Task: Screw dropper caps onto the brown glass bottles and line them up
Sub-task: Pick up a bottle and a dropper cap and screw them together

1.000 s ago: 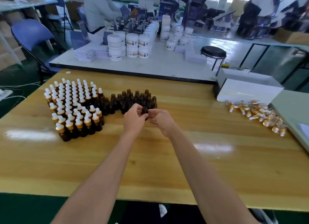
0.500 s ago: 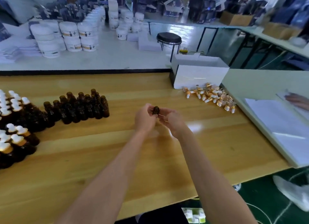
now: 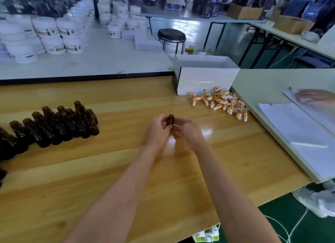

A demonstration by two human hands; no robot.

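Centrally, held above the worktop [image 3: 126, 170]: one brown glass bottle [image 3: 170, 120], upright, neck open, no cap fitted.

- Left hand [image 3: 157, 131]: gripped the bottle round its body, fingers curled.
- Right hand [image 3: 189, 134]: lay close against the bottle's right side, fingers bent inward. Whether it held a cap or only steadied the glass could not be told.
- Uncapped bottles [image 3: 68, 124]: a dense cluster standing at the left of the worktop, well apart from the hands. None in view wore a cap.
- Dropper caps [image 3: 220, 102]: a loose heap with gold collars and white bulbs, lying at the foot of the white box [image 3: 204, 79] and well apart from both hands.
- Adjoining pale table to the right: paper sheets [image 3: 299, 132], with another person's hand [image 3: 315, 96] resting on them.
- Far table: stacked white jars [image 3: 54, 36], with a black stool [image 3: 171, 36] beside it.

Step in hand, as judged: one bottle had been taken up and readied for capping, and the cap was not yet on.

The next move probably calls for a cap, reached from the heap if the right hand held none. Its pipette would have to go straight down the narrow neck. The collar would then be turned home while the left hand kept the glass from spinning. The capped bottle would then need a place in an orderly row.
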